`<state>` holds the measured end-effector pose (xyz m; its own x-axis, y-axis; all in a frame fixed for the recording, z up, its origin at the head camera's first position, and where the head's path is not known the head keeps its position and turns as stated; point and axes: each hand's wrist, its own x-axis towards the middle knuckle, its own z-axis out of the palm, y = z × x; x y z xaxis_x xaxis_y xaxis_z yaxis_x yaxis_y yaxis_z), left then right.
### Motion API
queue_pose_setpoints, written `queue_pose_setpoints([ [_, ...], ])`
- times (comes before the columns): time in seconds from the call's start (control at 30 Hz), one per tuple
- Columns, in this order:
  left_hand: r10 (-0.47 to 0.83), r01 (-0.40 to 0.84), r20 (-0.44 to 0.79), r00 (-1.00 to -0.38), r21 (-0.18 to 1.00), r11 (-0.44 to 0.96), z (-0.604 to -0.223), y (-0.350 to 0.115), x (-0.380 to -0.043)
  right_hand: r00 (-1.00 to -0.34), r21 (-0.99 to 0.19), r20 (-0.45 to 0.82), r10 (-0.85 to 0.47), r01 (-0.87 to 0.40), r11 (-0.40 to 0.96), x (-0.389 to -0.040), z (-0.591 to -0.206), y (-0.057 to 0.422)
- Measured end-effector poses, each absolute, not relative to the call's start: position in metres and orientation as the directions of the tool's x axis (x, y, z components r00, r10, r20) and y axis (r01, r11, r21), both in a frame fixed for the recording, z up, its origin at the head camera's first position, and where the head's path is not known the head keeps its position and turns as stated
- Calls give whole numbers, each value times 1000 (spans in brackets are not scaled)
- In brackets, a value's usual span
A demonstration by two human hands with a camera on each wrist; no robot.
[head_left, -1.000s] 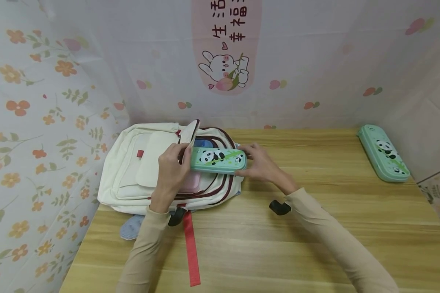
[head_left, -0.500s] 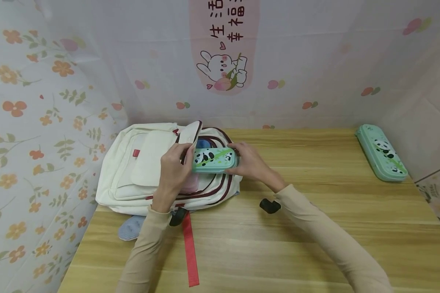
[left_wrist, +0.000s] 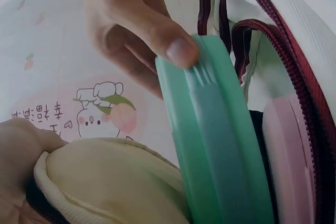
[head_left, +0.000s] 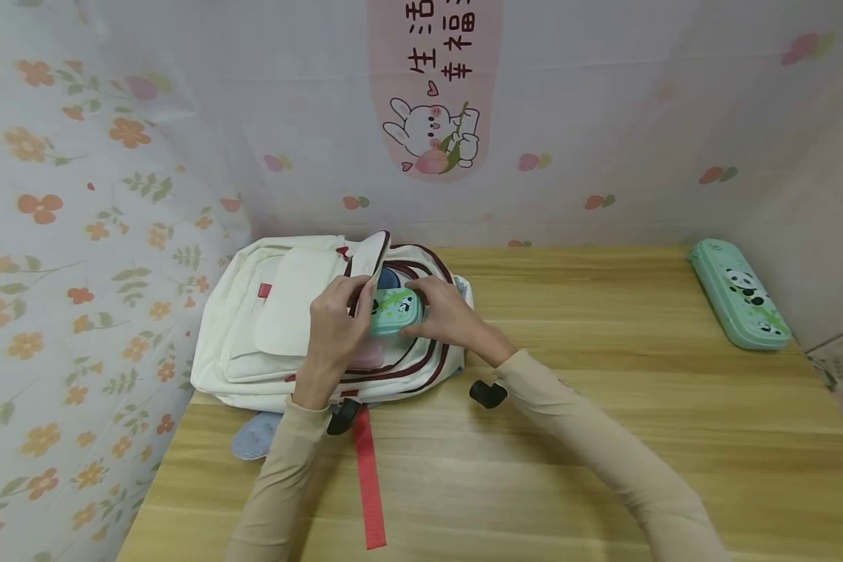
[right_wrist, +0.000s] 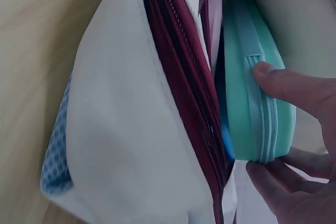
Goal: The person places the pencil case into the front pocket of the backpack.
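- Gripping the pencil case (head_left: pixel 393 314), now deeper inside the backpack (head_left: pixel 235 332) than before: right hand (head_left: pixel 451 314).
- Pinching the flap (head_left: pixel 368 255): left hand (head_left: pixel 333 321).
- Mint-green, rounded case (panda-printed).

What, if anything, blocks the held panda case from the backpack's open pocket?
Nothing visible. The right hand grips the panda case, partly inside; the left hand holds the flap aside. A pink item sits alongside, not visibly blocking.

Beige slvs (head_left: pixel 597 437), blk wrist cams (head_left: pixel 488 394)
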<state>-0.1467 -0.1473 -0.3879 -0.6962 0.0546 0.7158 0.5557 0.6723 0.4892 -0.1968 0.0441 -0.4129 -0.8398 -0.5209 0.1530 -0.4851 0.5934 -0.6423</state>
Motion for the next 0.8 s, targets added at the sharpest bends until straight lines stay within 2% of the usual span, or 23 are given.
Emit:
queue_pose_setpoints([
  [0.3, 62, 567, 723, -688, 481, 669, -391, -144, -147, -841, -645, 126, -526, -472, 601, -195, -417, 21],
  [0.57, 70, 578, 732, -677, 470, 667, -392, -143, -147, -819, -609, 150, -553, -518, 601, -196, -414, 6],
  [0.8, 73, 574, 724, -686, 477, 666, -394, -143, -148, -827, -620, 175, -535, -515, 593, -195, -417, 2],
])
